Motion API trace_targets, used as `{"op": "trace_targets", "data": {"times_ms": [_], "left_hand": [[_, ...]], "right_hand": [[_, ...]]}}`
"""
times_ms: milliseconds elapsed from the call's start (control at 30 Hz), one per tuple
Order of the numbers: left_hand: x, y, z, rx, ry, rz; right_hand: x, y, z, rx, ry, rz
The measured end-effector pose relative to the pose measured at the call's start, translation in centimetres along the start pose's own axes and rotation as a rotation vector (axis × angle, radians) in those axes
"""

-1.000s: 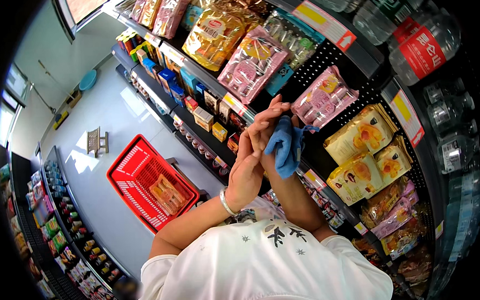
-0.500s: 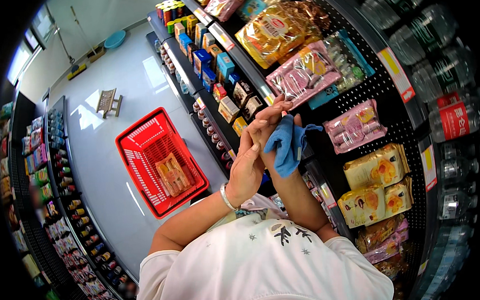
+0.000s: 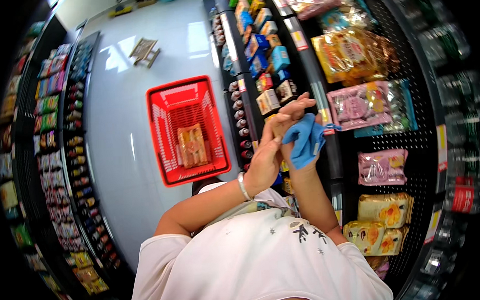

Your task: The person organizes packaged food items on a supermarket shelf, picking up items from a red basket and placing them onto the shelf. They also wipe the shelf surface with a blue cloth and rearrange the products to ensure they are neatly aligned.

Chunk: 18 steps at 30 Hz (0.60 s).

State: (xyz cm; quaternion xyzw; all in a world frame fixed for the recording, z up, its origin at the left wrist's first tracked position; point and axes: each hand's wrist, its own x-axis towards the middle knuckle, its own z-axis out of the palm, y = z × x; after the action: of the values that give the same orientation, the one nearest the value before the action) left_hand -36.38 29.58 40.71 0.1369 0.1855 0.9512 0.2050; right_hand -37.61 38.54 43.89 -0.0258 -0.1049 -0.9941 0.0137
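My left hand, with a pale bangle at the wrist, lies against my right hand in front of the shelf edge. Its fingers are stretched out and overlap the right hand's palm side. A crumpled blue cloth with a small pale tag hangs at the thumb side of my right hand, which holds it; the exact grip is hidden under the folds. Nearest to the right hand on the shelf is a pink bag of wrapped snacks. Left of my hands, a red shopping basket holds a packet of bread-like snacks.
Small boxes and a row of cans fill the shelves beyond my hands. Yellow snack packs and clear bottles stand to the right. A small wooden stool is on the floor, with another stocked shelf at far left.
My view has turned, so basket, stool and shelves sit further right, and the basket higher. My hands stay together, with the blue cloth still at the right hand.
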Motion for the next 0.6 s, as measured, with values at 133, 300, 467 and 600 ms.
{"op": "trace_targets", "data": {"times_ms": [133, 300, 467, 600], "left_hand": [[-0.3, 2.2, 0.9, -0.047, 0.086, -0.004], [-0.4, 3.5, -2.2, -0.141, 0.194, -0.021], [-1.0, 3.5, -4.6, -0.102, 0.308, 0.089], [-2.0, 3.8, -7.4, -0.134, 0.429, 0.084]], "right_hand": [[1.8, 1.5, -0.6, 0.097, 0.052, 0.063], [3.4, 3.0, -2.6, 0.016, 0.156, 0.065], [4.6, 4.3, -5.5, -0.019, 0.238, 0.121], [6.1, 5.1, -9.6, 0.062, 0.310, 0.196]]}}
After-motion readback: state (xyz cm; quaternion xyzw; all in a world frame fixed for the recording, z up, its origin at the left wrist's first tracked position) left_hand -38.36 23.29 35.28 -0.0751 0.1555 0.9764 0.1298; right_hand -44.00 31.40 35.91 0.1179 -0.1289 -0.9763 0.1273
